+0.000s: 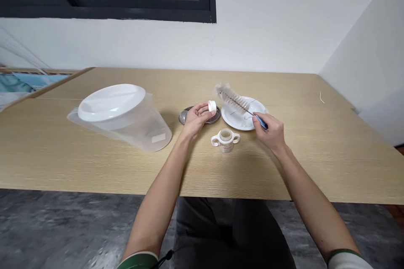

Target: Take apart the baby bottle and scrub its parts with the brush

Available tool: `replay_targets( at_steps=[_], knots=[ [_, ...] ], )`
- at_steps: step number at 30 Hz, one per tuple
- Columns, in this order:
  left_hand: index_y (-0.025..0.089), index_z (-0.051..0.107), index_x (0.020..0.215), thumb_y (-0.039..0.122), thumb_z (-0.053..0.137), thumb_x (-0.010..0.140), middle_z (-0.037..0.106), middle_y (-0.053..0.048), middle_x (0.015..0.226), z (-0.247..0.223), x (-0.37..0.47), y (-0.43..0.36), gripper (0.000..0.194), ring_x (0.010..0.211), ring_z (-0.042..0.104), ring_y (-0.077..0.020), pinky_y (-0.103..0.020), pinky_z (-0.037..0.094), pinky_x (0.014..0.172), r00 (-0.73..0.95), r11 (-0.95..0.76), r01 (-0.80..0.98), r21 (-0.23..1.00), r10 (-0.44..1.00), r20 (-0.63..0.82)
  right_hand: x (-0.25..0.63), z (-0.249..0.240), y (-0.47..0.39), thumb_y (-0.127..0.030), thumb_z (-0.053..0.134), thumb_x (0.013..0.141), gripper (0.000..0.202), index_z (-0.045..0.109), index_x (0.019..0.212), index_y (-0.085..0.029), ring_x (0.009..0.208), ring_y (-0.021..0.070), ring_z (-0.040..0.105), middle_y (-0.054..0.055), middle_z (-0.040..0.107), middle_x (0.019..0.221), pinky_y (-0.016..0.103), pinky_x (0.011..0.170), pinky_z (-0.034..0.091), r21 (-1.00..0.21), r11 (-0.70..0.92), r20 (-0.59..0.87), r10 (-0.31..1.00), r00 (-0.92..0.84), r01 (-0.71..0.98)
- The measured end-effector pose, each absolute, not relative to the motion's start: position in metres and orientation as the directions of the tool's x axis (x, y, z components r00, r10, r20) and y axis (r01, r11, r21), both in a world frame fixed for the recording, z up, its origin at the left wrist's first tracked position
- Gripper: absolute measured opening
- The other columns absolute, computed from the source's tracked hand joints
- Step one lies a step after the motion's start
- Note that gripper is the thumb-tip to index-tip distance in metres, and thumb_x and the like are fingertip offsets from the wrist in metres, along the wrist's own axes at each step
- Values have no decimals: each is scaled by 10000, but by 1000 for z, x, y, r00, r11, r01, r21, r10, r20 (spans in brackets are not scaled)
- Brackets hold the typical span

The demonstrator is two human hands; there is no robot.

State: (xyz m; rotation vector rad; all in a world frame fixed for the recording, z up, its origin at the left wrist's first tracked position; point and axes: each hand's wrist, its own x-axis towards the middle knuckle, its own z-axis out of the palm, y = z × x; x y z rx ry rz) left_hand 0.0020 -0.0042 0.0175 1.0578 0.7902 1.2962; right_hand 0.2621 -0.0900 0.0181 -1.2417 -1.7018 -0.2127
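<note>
My left hand [197, 119] pinches a small white ring-shaped cap [212, 106] between thumb and fingers, above a dark round tray [216, 118]. On the tray's left side is a clear dome-shaped cover [183, 117], partly behind the hand. My right hand [270, 132] grips the blue handle of a bottle brush [232, 97]. Its pale bristles point up and left, over a white plate [241, 124]. A small clear baby bottle [226, 146] with two white side handles stands upright and uncapped in front, between my hands.
A large translucent pitcher [139, 128] with a white lid stands on the left of the wooden table [110, 172]. Thin wire-like pieces lie on the plate. A small pale strip [321, 98] lies at the far right. A wall and window [135, 6] rise behind the table.
</note>
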Motion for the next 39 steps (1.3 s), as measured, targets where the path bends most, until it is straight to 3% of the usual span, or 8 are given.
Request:
replay_targets(
  at_steps=[4,8,15,19,27,33,39],
  knots=[
    [177,685,1100,223,957,555,737,-96,1133,15,2,-1,611,1039,711,-206,-361,515,1033,75,-92,-331,939,990,123,261,16,-91,-368,503,1003,316,756,1032,-180,729,182,722,88,797,904,305,681,550,-340,486,749,658,-81,805],
    [178,706,1104,240,949,559,720,-101,1199,13,1,0,601,1091,694,-223,-355,516,1032,63,-121,-303,945,987,147,261,16,-90,-371,501,1004,316,760,1024,-191,770,193,730,92,796,920,311,722,557,-355,444,752,658,-31,823],
    [174,722,1160,242,956,560,751,-89,1134,9,-1,2,648,1020,709,-212,-373,534,1011,61,-177,-277,945,978,201,261,16,-90,-364,502,1002,318,760,1015,-179,682,171,697,77,782,834,292,627,505,-329,470,750,657,-76,819],
    [162,693,1173,230,970,522,740,-110,1163,10,-1,3,710,1011,716,-221,-398,542,997,2,-182,-262,948,982,189,263,15,-88,-387,503,997,334,765,999,-180,716,192,711,92,783,853,311,663,520,-365,412,752,659,3,835],
    [158,712,1067,244,958,532,750,-117,1147,13,0,1,595,1092,705,-258,-413,535,1018,-31,-253,-238,938,967,253,262,14,-89,-368,503,1002,314,762,1034,-193,703,181,703,77,787,868,305,670,518,-345,444,729,682,-62,827],
    [168,718,1114,281,951,570,746,-114,1185,11,2,2,603,1143,692,-261,-429,525,1058,11,-261,-260,930,962,273,265,13,-87,-405,514,994,336,769,1010,-187,763,211,723,96,788,895,329,711,546,-398,374,747,662,60,838],
    [148,672,1085,245,967,537,748,-133,1162,10,2,3,630,1080,722,-236,-412,524,1058,-4,-224,-304,926,972,234,261,15,-90,-383,498,1007,332,760,1052,-184,692,175,690,78,776,843,300,650,512,-350,458,729,681,-69,817]
  ],
)
